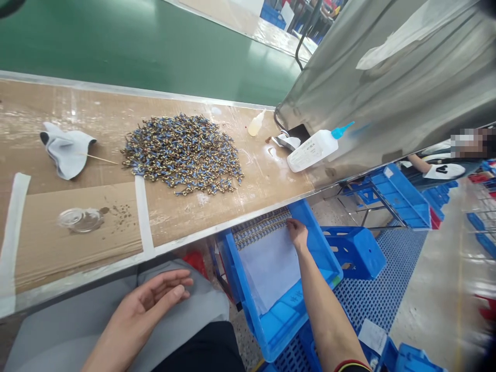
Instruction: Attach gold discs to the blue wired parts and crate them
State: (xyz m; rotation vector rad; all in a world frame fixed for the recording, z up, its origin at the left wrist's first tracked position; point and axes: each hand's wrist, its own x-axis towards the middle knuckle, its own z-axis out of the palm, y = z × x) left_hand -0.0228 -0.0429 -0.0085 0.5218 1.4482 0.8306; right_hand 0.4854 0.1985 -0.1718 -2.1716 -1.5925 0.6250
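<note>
Right grip [297, 232] down inside the blue bin [329, 258], fingers curled onto the row of small parts [261, 227] at its far end; closed on any, cannot tell. Row running leftward from that grip, white sheet [271, 271] just nearer. Left grip [149, 305] open, palm up, resting on lap, well apart from bin. Loose pile [184, 155] up on table [248, 191], beyond both.

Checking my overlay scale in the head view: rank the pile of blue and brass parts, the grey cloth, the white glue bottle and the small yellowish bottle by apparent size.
1. pile of blue and brass parts
2. grey cloth and white glue bottle: similar extent, so I won't rank them apart
3. small yellowish bottle, clearly smallest, though it sits farther back
</note>
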